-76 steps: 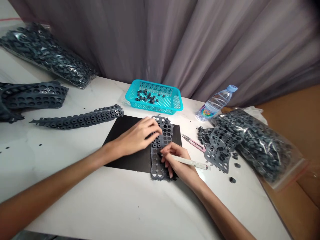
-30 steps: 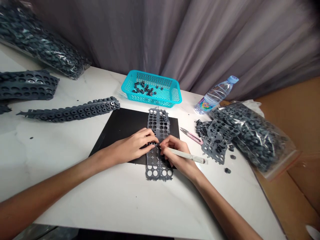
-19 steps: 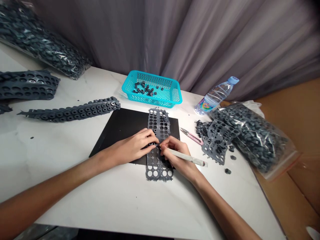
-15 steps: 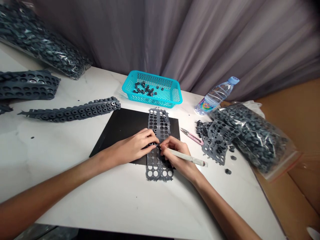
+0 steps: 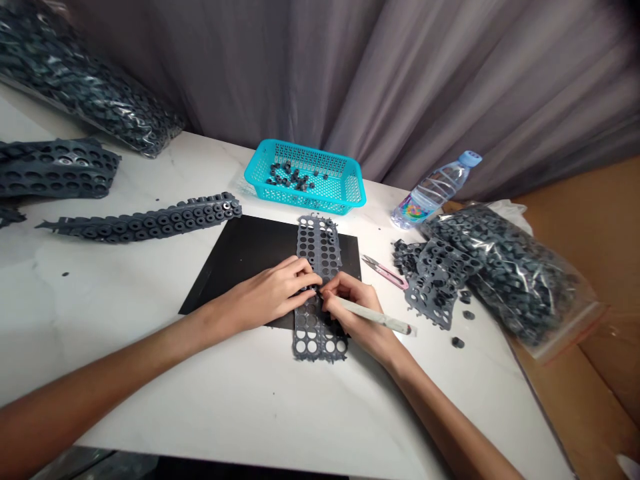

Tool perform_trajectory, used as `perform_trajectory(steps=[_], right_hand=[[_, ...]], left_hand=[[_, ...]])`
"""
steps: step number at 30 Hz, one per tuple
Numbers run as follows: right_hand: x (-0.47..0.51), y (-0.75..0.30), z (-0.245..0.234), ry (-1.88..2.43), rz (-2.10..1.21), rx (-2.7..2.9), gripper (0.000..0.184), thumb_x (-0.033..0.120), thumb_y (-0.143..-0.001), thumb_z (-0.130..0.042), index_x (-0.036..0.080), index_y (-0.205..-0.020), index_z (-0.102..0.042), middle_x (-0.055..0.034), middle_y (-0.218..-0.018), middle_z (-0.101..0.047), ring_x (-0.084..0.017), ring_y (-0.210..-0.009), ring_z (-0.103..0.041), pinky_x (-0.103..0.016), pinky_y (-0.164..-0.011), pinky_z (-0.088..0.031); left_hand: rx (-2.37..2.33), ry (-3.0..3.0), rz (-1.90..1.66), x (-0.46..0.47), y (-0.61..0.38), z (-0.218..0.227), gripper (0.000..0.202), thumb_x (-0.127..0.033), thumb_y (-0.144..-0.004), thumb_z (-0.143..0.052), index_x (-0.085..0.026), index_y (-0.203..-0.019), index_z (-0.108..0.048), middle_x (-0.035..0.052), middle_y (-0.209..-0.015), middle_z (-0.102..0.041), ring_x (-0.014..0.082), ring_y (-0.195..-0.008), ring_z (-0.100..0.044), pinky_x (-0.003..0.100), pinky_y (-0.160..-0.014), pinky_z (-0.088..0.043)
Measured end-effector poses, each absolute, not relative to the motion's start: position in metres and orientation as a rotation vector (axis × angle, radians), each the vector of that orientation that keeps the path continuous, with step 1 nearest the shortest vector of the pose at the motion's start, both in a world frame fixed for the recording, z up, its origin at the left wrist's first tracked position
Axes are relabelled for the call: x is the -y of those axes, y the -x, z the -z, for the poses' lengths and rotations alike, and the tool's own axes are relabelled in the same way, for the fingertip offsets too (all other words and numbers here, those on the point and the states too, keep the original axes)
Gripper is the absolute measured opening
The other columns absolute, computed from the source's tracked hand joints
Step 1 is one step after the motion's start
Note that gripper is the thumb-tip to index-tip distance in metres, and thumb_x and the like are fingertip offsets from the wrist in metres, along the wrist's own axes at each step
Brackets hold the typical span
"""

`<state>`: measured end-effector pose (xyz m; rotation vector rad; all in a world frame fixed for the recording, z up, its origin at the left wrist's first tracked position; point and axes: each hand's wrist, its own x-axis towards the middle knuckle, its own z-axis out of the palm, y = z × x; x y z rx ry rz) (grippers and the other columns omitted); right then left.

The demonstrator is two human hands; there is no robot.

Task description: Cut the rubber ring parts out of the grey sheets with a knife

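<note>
A grey rubber sheet [image 5: 306, 325] with rows of round holes lies lengthwise over a black mat [image 5: 250, 257]. My left hand [image 5: 280, 287] rests on its middle, thumb and fingers bent together on the rubber; whatever small piece is between the fingertips is mostly hidden. Close beside it, my right hand [image 5: 357, 307] is closed around a slim pale pen-like tool [image 5: 375, 315]. The tool's tip points at the sheet next to the left fingertips and cannot be made out clearly. A few small dark rubber pieces sit in the sheet's upper part.
Behind the mat stands a turquoise basket [image 5: 305, 200] with several small dark rubber pieces. To the right are pink-handled thread snips [image 5: 385, 272], a water bottle [image 5: 434, 190], a torn rubber sheet [image 5: 430, 303] and a filled bag [image 5: 525, 287]. A studded rubber strip [image 5: 145, 223] lies left.
Both hands stay at nearly the same spot on the sheet, with only slight finger movement. The view has shifted very slightly.
</note>
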<state>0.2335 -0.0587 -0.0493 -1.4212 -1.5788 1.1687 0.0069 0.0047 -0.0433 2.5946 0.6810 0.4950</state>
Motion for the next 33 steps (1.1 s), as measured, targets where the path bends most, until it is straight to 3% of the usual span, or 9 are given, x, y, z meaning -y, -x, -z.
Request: perform_trajectory(steps=[6,11,13,16,22,28,33], right_hand=[[0.060,-0.232,0.047,1.401,-1.037,1.696,0.012,0.023,-0.095,-0.061,0.021,-0.083,-0.060,0.0032,-0.071,-0.055,-0.014,-0.065,-0.047,-0.026,-0.059,-0.035],[0.061,-0.232,0.049,1.431,-0.997,1.732,0.012,0.024,-0.095,-0.061,0.021,-0.084,-0.062,0.0041,-0.070,-0.054,-0.013,-0.062,-0.044,-0.026,-0.058,-0.032],[0.061,-0.233,0.050,1.414,-1.035,1.711,0.011,0.023,-0.094,-0.061,0.021,-0.084,-0.061,0.0032,-0.072,-0.056,-0.014,-0.065,-0.047,-0.025,-0.059,-0.034],[0.060,-0.235,0.051,1.391,-1.130,1.635,0.010,0.021,-0.092,-0.061,0.021,-0.082,-0.060,0.0020,-0.075,-0.059,-0.014,-0.068,-0.050,-0.025,-0.059,-0.036],[0.060,-0.237,0.053,1.390,-1.242,1.513,0.007,0.022,-0.092,-0.062,0.021,-0.085,-0.063,0.0018,-0.075,-0.062,-0.014,-0.065,-0.057,-0.023,-0.055,-0.040],[0.060,-0.238,0.054,1.419,-1.278,1.499,0.011,0.025,-0.098,-0.061,0.021,-0.088,-0.063,0.0031,-0.072,-0.063,-0.010,-0.053,-0.050,-0.022,-0.049,-0.039],[0.060,-0.239,0.054,1.409,-1.291,1.511,0.014,0.029,-0.101,-0.062,0.021,-0.089,-0.061,0.0038,-0.071,-0.062,-0.008,-0.049,-0.048,-0.021,-0.048,-0.039]], left_hand=[[-0.624,-2.628,-0.565,0.004,-0.015,0.053,0.026,-0.014,-0.111,-0.043,-0.018,-0.105,-0.069,0.0077,-0.109,-0.069,0.0237,-0.107,-0.064,0.042,-0.105,-0.053],[-0.982,-1.632,-1.138,-0.015,-0.013,0.039,0.015,-0.028,-0.106,-0.061,-0.019,-0.098,-0.069,0.0035,-0.095,-0.069,0.0172,-0.089,-0.065,0.031,-0.085,-0.054],[-0.918,-1.242,-1.225,-0.030,-0.005,0.031,0.012,-0.027,-0.102,-0.068,-0.017,-0.096,-0.071,0.0037,-0.099,-0.068,0.0149,-0.092,-0.065,0.027,-0.087,-0.054],[-0.797,-1.032,-1.093,-0.040,0.005,0.029,0.008,-0.023,-0.100,-0.071,-0.016,-0.101,-0.076,0.0064,-0.112,-0.072,0.0152,-0.106,-0.067,0.025,-0.095,-0.054],[-0.742,-0.996,-0.868,-0.025,0.002,0.040,0.018,-0.025,-0.103,-0.069,-0.017,-0.116,-0.079,0.0106,-0.125,-0.077,0.0207,-0.120,-0.072,0.037,-0.116,-0.053],[-0.695,-0.936,-0.699,-0.006,-0.006,0.031,0.022,-0.026,-0.104,-0.069,-0.014,-0.118,-0.080,0.0126,-0.127,-0.079,0.0250,-0.126,-0.073,0.039,-0.122,-0.051],[-0.694,-0.843,-0.617,0.003,-0.009,0.021,0.026,-0.028,-0.105,-0.070,-0.010,-0.120,-0.079,0.0159,-0.126,-0.080,0.0253,-0.129,-0.072,0.034,-0.120,-0.052]])
